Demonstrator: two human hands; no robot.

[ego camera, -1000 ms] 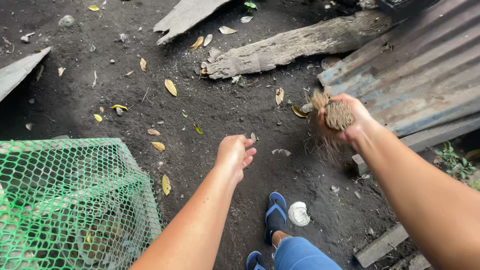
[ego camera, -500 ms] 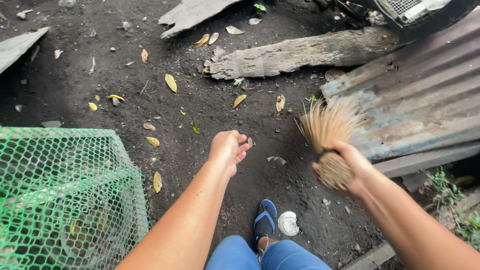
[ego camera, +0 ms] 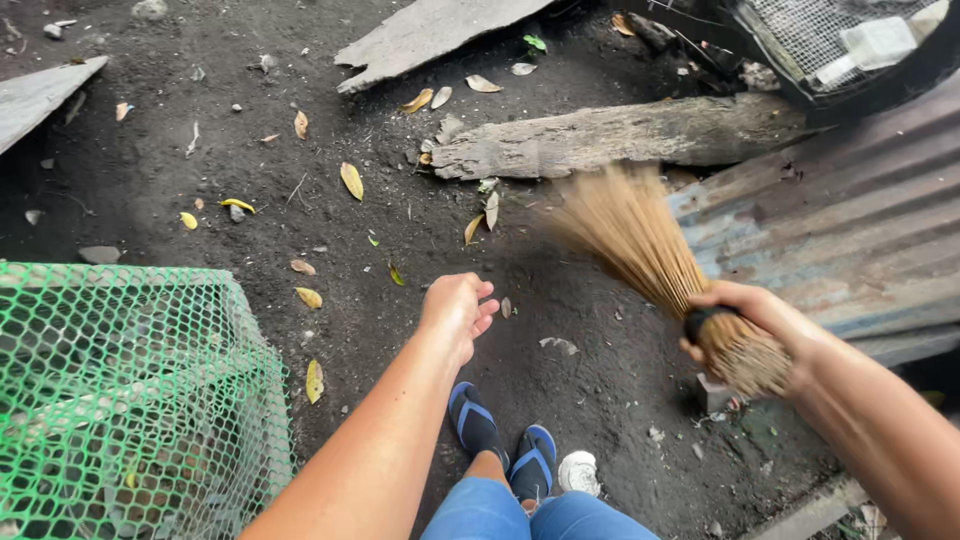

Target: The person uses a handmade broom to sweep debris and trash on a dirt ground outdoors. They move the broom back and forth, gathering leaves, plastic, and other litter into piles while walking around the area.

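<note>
Right hand (ego camera: 752, 318) clenched around the bound neck of a stick broom (ego camera: 650, 262), at a dark band; bristles fanned up and leftward, blurred, tips near a weathered log (ego camera: 620, 135) lying across dark bare soil. Left hand (ego camera: 455, 312) empty, fingers loosely curled, palm down, held out over the ground and well apart from the broom.

Around: rusty corrugated metal sheet (ego camera: 830, 225) at right, just behind the broom. Green plastic mesh cage (ego camera: 120, 400) at lower left, beside the left forearm. Grey flat board (ego camera: 440, 30) above the log; another slab (ego camera: 40, 92) at the left edge. Yellow and brown fallen leaves (ego camera: 351, 181) scattered over the soil between cage and log. Blue sandals (ego camera: 500, 440) on both feet below the left hand, a small white round object (ego camera: 578, 472) just beside them.

Hard to make out: dark wire-mesh container (ego camera: 850, 45) at top right, cut off by the frame, contents unclear. Cage interior dim behind the netting. Broom's butt end partly covered by the right hand.
</note>
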